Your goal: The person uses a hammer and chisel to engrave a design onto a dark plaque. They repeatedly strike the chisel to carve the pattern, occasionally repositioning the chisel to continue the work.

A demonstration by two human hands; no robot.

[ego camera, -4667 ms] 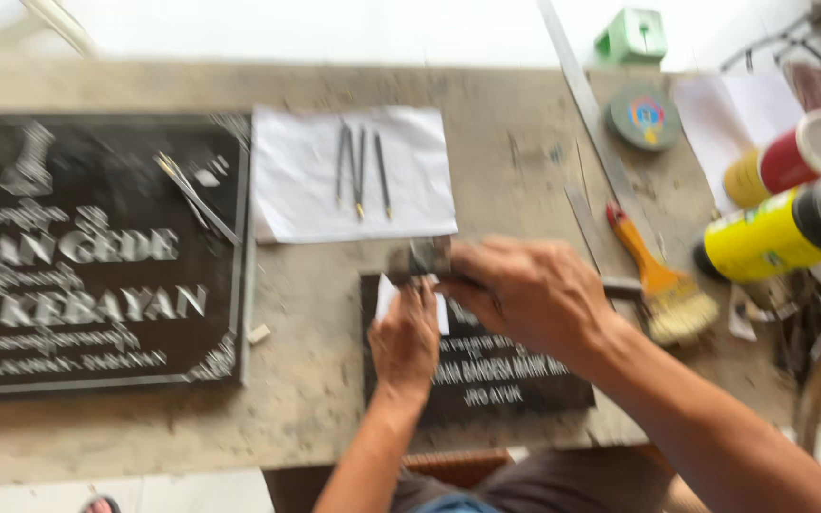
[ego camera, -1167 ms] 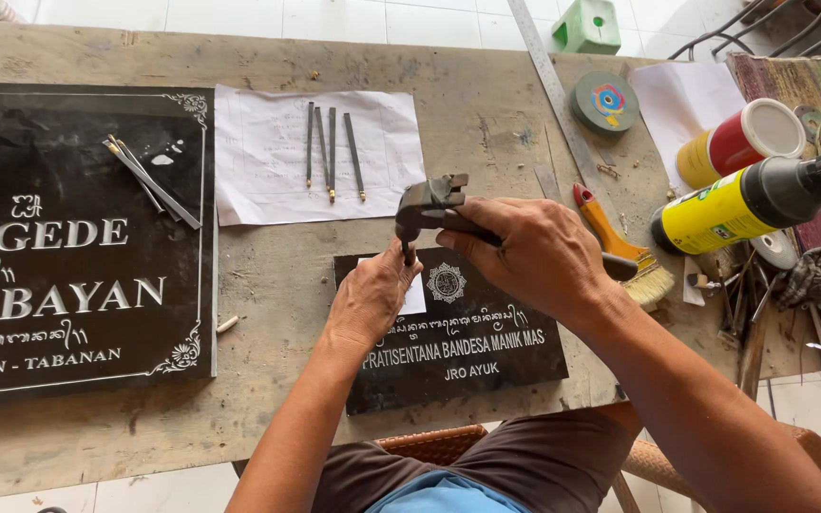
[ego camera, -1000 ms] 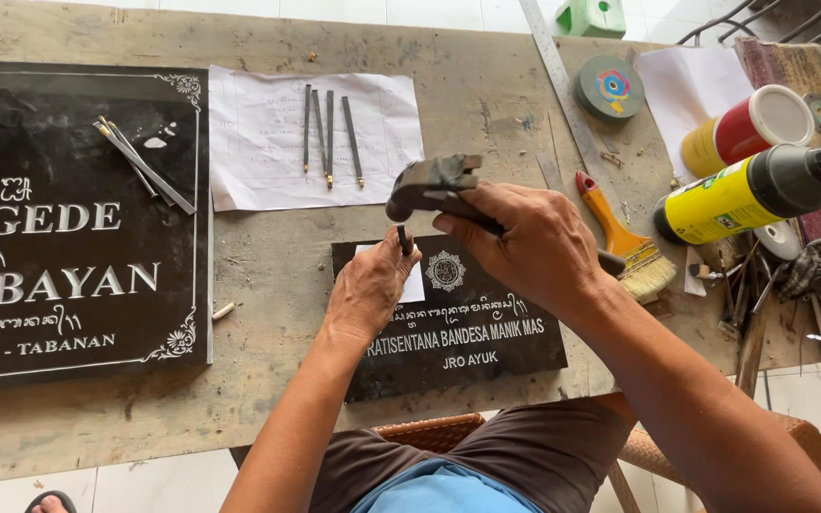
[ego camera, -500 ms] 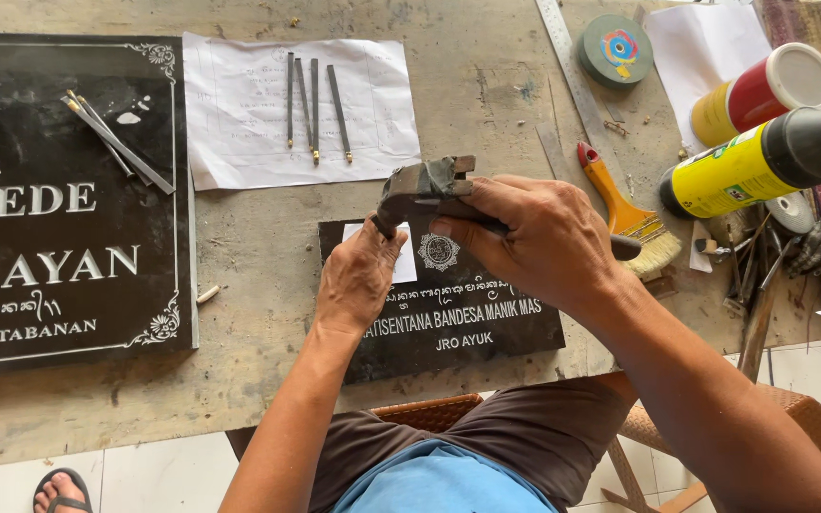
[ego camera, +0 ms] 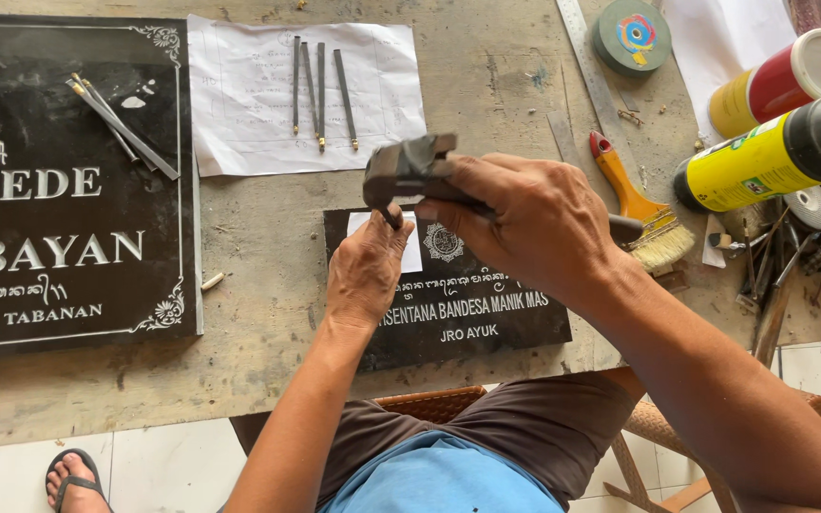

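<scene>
A large black engraved stone plaque [ego camera: 59, 190] fills the worn workbench's [ego camera: 268, 237] left edge. At the near edge, the left hand [ego camera: 363, 271] pinches a thin steel chisel [ego camera: 390, 217] upright on a small black inscribed slab [ego camera: 458, 299], likely for carving; the right hand [ego camera: 525, 214] grips a dark metal hammer [ego camera: 410, 166] poised above. Spray cans [ego camera: 772, 157] crowd the right edge.

Black small plaque [ego camera: 467, 313] with white lettering and a round white emblem, big black plaque [ego camera: 59, 190] edged in white scrollwork, grey counter [ego camera: 258, 247], white paper sheet [ego camera: 258, 104], orange-handled brush [ego camera: 634, 204] with pale bristles, yellow can [ego camera: 753, 161] capped black, red-and-yellow can [ego camera: 781, 81] lidded white.
</scene>
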